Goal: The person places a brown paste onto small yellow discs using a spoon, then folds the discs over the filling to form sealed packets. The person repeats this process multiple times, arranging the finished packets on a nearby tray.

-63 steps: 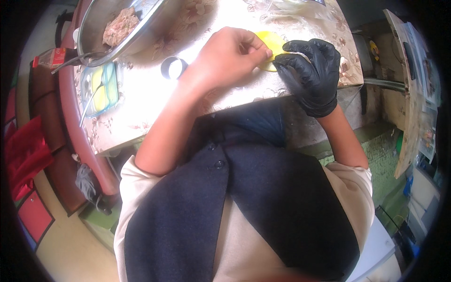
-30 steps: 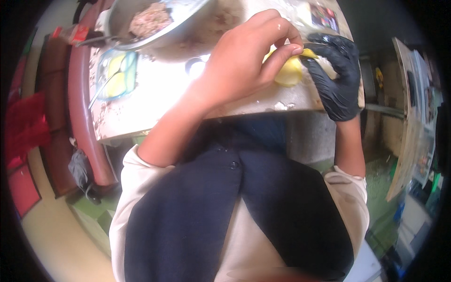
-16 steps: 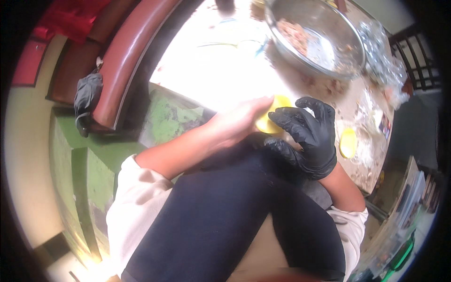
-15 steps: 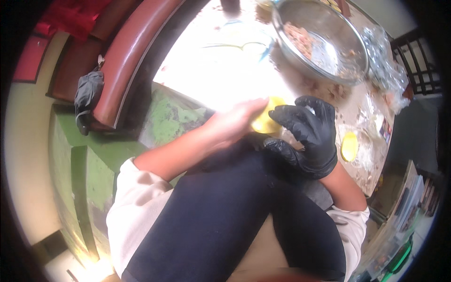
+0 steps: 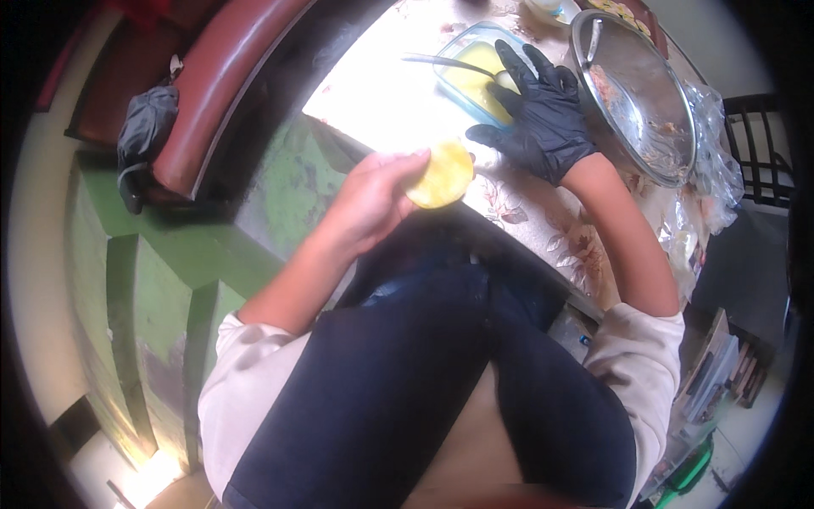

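My bare left hand (image 5: 370,199) pinches a round, flat yellow dough wrapper (image 5: 442,176) by its left edge, just off the near edge of the table. The wrapper's flat side faces up. My right hand (image 5: 543,123), in a black glove, is spread with nothing visible in it. It hovers at the right side of a clear plastic container (image 5: 447,92) of yellow liquid and hides part of it. A spoon or similar utensil (image 5: 434,60) lies across the container, its handle sticking out to the left; its other end is by my gloved fingers.
Right of the gloved hand stands a large steel bowl (image 5: 666,93) with pinkish minced filling inside. Crumpled clear plastic (image 5: 721,161) lies beyond it. A flowered cloth covers the table (image 5: 513,208). A brown padded seat (image 5: 212,76) with a grey folded umbrella (image 5: 151,140) is at the left.
My right hand has left the yellow wrapper and reached forward to the container, its fingers spreading. My left hand has moved slightly left with the wrapper. The view has shifted.
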Demonstrator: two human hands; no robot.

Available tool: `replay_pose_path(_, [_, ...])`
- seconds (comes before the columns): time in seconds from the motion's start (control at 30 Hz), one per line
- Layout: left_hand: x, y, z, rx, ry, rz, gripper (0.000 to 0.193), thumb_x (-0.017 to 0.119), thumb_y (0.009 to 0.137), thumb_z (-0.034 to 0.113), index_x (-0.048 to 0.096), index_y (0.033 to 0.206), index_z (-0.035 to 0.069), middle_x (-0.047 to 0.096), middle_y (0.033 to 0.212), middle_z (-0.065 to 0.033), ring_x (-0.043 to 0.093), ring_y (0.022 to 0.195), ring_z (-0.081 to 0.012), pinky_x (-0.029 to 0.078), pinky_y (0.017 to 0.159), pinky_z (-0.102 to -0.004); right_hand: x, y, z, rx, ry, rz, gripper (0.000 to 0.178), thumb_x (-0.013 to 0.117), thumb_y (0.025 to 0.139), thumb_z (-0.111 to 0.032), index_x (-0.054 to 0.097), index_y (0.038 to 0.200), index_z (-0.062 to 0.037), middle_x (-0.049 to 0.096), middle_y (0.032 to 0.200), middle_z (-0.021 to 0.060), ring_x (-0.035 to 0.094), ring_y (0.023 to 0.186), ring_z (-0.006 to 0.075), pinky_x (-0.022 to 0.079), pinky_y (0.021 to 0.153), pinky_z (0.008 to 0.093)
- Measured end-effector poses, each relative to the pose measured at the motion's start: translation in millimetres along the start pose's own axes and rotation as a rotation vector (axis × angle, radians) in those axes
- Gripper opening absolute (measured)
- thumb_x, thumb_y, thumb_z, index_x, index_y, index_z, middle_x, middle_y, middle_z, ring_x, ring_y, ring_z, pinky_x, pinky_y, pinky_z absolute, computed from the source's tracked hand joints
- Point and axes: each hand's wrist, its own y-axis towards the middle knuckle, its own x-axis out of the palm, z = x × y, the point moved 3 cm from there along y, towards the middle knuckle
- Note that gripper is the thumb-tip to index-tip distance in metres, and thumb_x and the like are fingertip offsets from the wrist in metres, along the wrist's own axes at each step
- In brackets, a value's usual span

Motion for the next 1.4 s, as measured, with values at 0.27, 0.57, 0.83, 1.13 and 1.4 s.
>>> replay_pose_path(0.27, [13.9,12.6,18.9,0.133,-0.025,-0.044,0.043,0.051,0.109,0.016,0.049,0.142,-0.012,0.061,0.139,-0.023,0.063,0.128,-0.0315,0.051,0.111,-0.0448,-29.9,-27.5,-24.8,-0.097,0.331,0.349,0.057,0.06,0.098,-0.05,0.06,0.146,-0.0174,0.044,0.162,0.0127,0.039,0.145,0.0401,0.03,0.119,0.0511])
replay_pose_path(0.57, [42.0,28.2,35.3,0.219,-0.08,-0.14,0.041,0.048,0.11,0.016,0.05,0.141,-0.011,0.06,0.14,-0.0222,0.062,0.129,-0.0299,0.05,0.113,-0.0439,-46.1,-52.2,-45.9,-0.039,0.13,0.366,0.07,0.051,0.099,-0.067,0.061,0.146,-0.0164,0.04,0.164,0.017,0.033,0.149,0.0418,0.024,0.123,0.0556])
replay_pose_path(0.83, [56.9,34.8,42.4,0.214,-0.183,-0.212,0.044,0.043,0.112,0.016,0.042,0.146,-0.011,0.056,0.145,-0.0248,0.058,0.134,-0.0327,0.047,0.116,-0.0468,-41.9,-53.0,-41.1,0.024,0.236,0.379,0.078,0.04,0.101,-0.068,0.054,0.152,-0.0103,0.032,0.167,0.021,0.026,0.155,0.0422,0.015,0.127,0.0588])
replay_pose_path(1.13, [45.3,36.0,62.1,0.464,-0.052,-0.11,0.046,0.044,0.11,0.015,0.045,0.144,-0.015,0.057,0.144,-0.0298,0.056,0.137,-0.0362,0.044,0.118,-0.0462,3.3,-26.1,-9.2,-0.077,0.218,0.273,0.052,0.066,0.093,-0.047,0.069,0.123,-0.0054,0.041,0.16,0.0195,0.038,0.144,0.0432,0.025,0.12,0.0621])
replay_pose_path(1.4, [38.1,40.0,51.7,0.327,-0.135,-0.164,0.046,0.043,0.11,0.016,0.045,0.145,-0.014,0.055,0.146,-0.0291,0.057,0.136,-0.0358,0.044,0.118,-0.0462,-20.6,-16.2,-8.9,-0.053,0.236,0.404,0.054,0.068,0.093,-0.037,0.065,0.135,-0.0032,0.042,0.16,0.0198,0.037,0.147,0.0448,0.034,0.118,0.0546])
